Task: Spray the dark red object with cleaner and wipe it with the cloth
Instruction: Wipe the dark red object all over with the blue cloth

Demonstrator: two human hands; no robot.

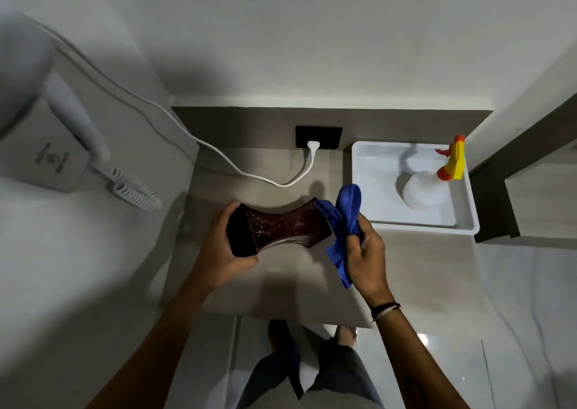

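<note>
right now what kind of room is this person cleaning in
Probably a hotel room vanity or dressing nook: a wall-mounted hair dryer with a coiled cord, a wall socket above a narrow wood-look counter, and a white tray holding the spray bottle.

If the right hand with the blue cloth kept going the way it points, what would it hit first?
Most likely the dark red object: the right hand points up-left, and its blue cloth already seems to meet that object's near end.
</note>
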